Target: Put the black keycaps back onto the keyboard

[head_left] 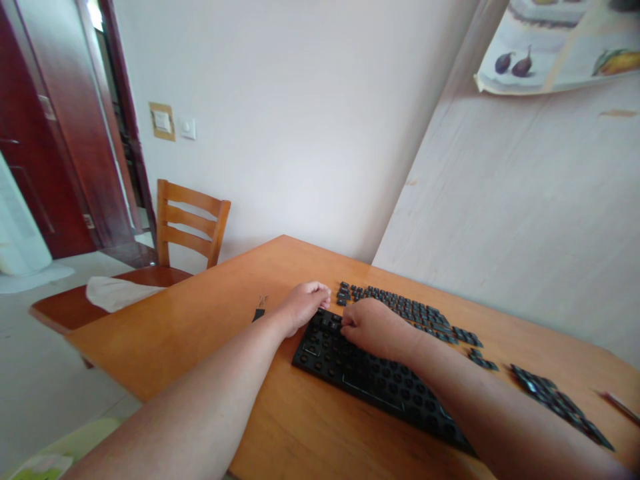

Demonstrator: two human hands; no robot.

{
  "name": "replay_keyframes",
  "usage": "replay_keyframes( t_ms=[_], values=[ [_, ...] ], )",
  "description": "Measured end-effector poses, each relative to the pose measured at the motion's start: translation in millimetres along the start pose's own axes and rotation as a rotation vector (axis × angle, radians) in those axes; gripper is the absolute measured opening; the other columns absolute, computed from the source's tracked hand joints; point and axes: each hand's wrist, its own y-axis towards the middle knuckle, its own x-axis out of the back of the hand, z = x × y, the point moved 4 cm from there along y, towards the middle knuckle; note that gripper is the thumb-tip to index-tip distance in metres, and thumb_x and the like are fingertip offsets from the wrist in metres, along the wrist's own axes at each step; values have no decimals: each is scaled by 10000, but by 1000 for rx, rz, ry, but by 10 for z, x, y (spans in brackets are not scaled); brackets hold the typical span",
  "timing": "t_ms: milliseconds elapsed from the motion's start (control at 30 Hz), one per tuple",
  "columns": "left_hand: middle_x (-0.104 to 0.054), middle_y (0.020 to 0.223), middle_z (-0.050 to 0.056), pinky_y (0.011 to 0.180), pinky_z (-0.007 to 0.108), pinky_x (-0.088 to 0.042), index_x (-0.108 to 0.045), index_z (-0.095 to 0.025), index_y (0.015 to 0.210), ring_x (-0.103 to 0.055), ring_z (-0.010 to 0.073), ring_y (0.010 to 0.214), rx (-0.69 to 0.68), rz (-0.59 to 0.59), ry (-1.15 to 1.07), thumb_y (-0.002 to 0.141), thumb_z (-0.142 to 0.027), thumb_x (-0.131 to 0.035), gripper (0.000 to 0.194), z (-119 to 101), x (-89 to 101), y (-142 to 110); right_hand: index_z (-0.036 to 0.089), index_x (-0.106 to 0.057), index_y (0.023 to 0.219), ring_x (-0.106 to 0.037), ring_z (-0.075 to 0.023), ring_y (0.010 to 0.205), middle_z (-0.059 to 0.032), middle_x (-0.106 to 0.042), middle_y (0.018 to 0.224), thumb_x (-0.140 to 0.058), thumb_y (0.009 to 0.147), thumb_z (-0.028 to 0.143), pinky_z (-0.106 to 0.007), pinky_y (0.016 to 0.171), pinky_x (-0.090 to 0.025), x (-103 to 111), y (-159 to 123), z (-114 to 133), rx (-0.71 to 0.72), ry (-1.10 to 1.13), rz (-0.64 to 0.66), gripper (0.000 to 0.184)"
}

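A black keyboard (327,367) with most of its keycaps off lies at an angle on the wooden table, its switches and thin wire bars showing. My left hand (305,303) is at its far left corner, fingers curled together; whatever they pinch is hidden. Over the keyboard's upper left part, my right hand (373,325) is closed with thumb and fingertips low by the top row. I cannot make out what is in it. A few keycaps (327,323) sit on the board between my hands. Loose black keycaps (420,312) lie in rows behind the keyboard.
More keycaps (555,400) are grouped at the right, near a pen-like stick (620,405). A wire tool with a black handle (259,313) lies left of my left hand. Beyond the wooden table (210,333) stand a chair (193,223) and the wall (280,133).
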Motion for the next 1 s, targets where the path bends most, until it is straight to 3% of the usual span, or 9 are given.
replay_keyframes(
  t_ms=[333, 633, 733, 1000],
  values=[
    [-664, 752, 39, 710, 287, -441, -652, -159, 775, -587, 168, 725, 5, -20, -17, 762, -389, -583, 240, -34, -3, -14, 194, -731, 749, -637, -185, 747, -52, -730, 775, -519, 776, 189, -261, 648, -396, 2, 48, 36, 6, 24, 5, 214],
    [-675, 790, 47, 742, 290, -456, -640, -160, 790, -610, 180, 772, -6, 11, -2, 799, -396, -563, 248, 5, 2, 9, 188, -683, 662, -560, -121, 575, 4, -653, 599, -498, 806, 176, -228, 567, -355, -33, -59, -95, 4, 221, -39, 234],
    [-672, 793, 41, 750, 290, -458, -642, -161, 802, -610, 178, 778, -8, 7, 0, 805, -401, -558, 253, 10, 2, 7, 180, -676, 656, -582, -127, 631, -7, -671, 655, -466, 823, 151, -226, 612, -378, -40, -139, -144, 18, 233, -70, 270],
    [-677, 800, 43, 757, 292, -460, -648, -161, 814, -613, 181, 786, 2, 0, -6, 802, -429, -572, 279, 16, 4, 9, 213, -749, 864, -662, -166, 821, -22, -750, 884, -442, 842, 124, -245, 767, -457, -60, -291, -34, 83, 255, -65, 321]
  ],
)
